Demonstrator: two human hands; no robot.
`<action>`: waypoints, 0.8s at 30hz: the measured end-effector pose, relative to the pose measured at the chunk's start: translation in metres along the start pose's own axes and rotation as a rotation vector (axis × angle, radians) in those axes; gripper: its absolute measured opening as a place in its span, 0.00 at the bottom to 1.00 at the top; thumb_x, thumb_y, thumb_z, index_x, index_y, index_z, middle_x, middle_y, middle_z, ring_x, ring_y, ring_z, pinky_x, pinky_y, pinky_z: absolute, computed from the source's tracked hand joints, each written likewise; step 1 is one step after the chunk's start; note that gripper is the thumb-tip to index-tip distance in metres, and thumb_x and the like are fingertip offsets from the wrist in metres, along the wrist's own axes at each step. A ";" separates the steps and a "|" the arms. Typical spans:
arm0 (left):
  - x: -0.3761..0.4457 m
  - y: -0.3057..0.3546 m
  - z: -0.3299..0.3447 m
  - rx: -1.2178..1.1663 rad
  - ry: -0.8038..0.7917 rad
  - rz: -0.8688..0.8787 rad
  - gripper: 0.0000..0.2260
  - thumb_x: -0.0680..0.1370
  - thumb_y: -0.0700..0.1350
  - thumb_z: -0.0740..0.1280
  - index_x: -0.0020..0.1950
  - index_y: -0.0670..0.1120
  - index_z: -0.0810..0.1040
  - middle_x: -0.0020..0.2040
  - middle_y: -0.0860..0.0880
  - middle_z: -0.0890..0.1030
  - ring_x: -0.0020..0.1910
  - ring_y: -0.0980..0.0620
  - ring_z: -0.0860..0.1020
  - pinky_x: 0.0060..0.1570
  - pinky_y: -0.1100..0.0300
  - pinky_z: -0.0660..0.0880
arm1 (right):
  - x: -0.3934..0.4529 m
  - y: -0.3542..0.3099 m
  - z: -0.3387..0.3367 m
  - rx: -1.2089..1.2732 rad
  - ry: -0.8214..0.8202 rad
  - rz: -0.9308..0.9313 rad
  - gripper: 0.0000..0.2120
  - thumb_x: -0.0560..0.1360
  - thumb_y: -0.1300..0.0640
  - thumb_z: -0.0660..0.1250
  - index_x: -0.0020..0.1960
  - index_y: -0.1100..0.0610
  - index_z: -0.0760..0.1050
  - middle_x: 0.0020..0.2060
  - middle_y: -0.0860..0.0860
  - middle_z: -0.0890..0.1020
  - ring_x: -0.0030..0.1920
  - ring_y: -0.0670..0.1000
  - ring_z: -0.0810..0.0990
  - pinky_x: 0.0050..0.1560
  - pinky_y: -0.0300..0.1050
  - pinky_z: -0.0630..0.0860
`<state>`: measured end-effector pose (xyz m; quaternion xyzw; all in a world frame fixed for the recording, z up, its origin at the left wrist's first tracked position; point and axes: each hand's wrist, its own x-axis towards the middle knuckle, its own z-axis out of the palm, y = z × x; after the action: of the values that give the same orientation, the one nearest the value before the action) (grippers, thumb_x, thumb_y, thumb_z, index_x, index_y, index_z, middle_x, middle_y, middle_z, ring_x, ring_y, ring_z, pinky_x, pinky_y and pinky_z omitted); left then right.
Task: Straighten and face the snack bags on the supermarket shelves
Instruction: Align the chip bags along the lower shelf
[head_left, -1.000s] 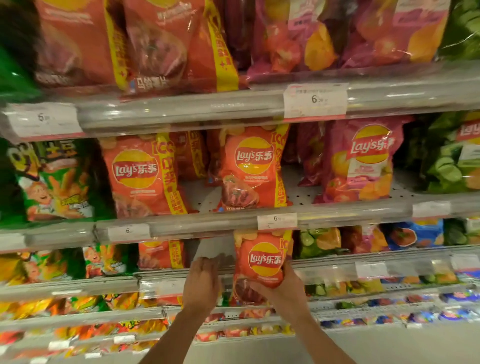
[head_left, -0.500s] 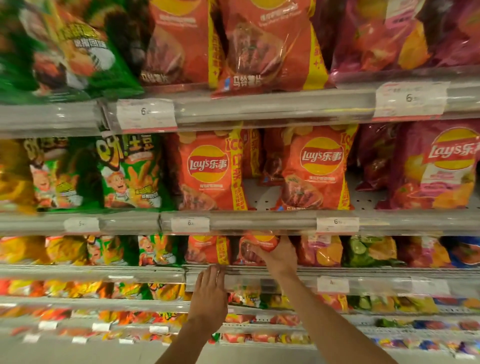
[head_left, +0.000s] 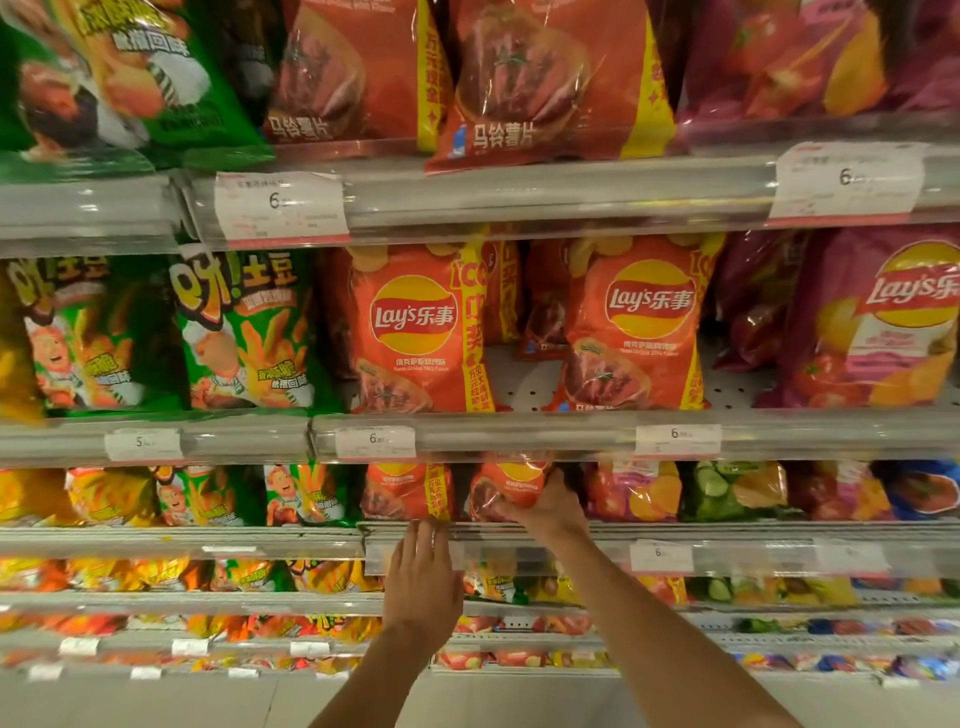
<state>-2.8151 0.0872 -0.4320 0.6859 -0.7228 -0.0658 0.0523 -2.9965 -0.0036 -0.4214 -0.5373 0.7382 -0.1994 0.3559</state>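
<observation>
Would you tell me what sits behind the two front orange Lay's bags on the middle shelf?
Behind the front orange Lay's bags, more orange bags stand further back on the perforated shelf. Anything directly behind the fronts is covered.

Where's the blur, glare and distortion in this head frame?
Head view: wide-angle bowing curves the shelf rails; glare streaks on the clear price strips and glossy top-row bags; lower shelves and frame edges smeared soft; the two orange Lay's bags mid-frame sharpest; right hand partly shadowed under the rail.
</observation>
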 end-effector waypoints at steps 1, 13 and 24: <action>0.001 0.001 0.001 -0.004 0.012 -0.012 0.30 0.82 0.54 0.59 0.80 0.47 0.52 0.78 0.48 0.56 0.79 0.45 0.53 0.78 0.52 0.52 | -0.002 0.002 -0.001 -0.005 -0.004 0.001 0.45 0.64 0.34 0.78 0.70 0.54 0.63 0.65 0.54 0.79 0.66 0.58 0.78 0.65 0.52 0.76; 0.007 0.087 0.019 -0.757 0.128 -0.165 0.07 0.77 0.38 0.67 0.51 0.48 0.82 0.48 0.52 0.84 0.45 0.53 0.81 0.47 0.61 0.78 | -0.054 0.082 -0.045 0.447 0.148 -0.065 0.22 0.72 0.55 0.79 0.63 0.56 0.77 0.51 0.44 0.85 0.51 0.38 0.83 0.51 0.32 0.79; 0.021 0.250 0.038 -0.884 0.067 -0.201 0.07 0.80 0.42 0.67 0.57 0.45 0.81 0.48 0.52 0.82 0.47 0.53 0.80 0.47 0.69 0.73 | -0.048 0.247 -0.203 0.507 0.359 0.191 0.17 0.75 0.54 0.76 0.60 0.58 0.79 0.51 0.54 0.85 0.51 0.53 0.82 0.54 0.44 0.78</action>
<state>-3.0686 0.0797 -0.4277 0.6662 -0.5530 -0.3505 0.3570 -3.2995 0.1080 -0.4377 -0.3162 0.7631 -0.4342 0.3594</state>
